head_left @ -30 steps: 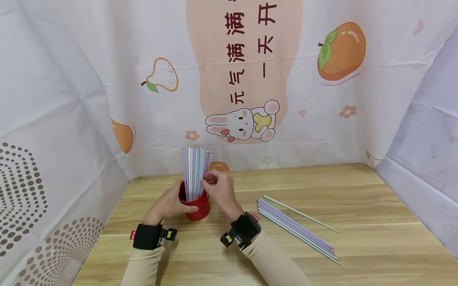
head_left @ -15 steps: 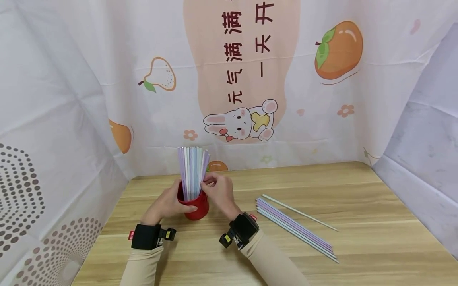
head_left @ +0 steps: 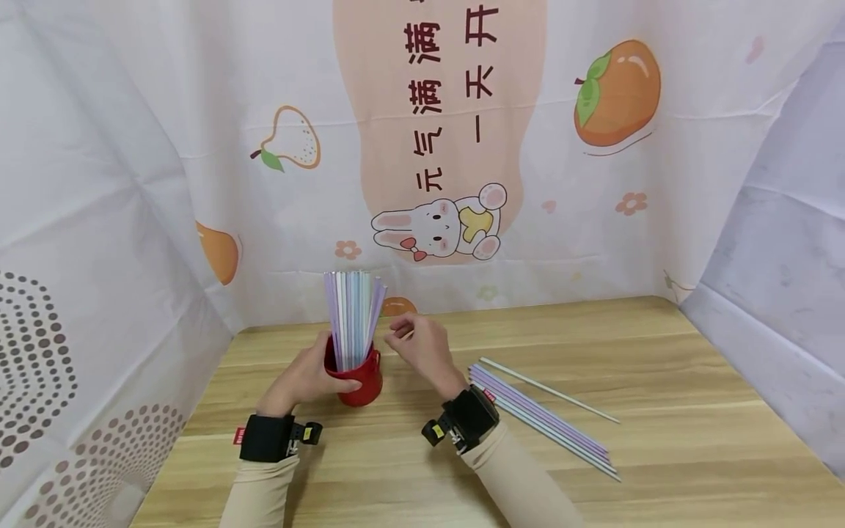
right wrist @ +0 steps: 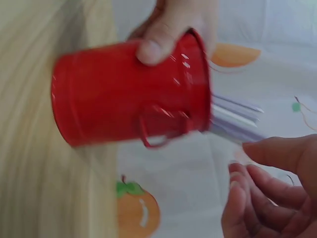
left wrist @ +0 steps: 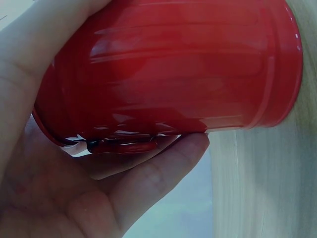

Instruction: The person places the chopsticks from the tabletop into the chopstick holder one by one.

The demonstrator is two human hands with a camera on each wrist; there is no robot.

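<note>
Cup stood on table, left of centre; straws upright in it. Left hand at its left side, right hand just right. Loose straws lay farther right.

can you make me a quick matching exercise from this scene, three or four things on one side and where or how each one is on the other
Things:
1. red cup
2. straws in the cup
3. loose straws
4. right hand

States:
A. lying flat on the table
B. gripped by the left hand
C. holding nothing, fingers loosely curled
D. standing upright in a bunch

Pairs: 1-B, 2-D, 3-A, 4-C
</note>
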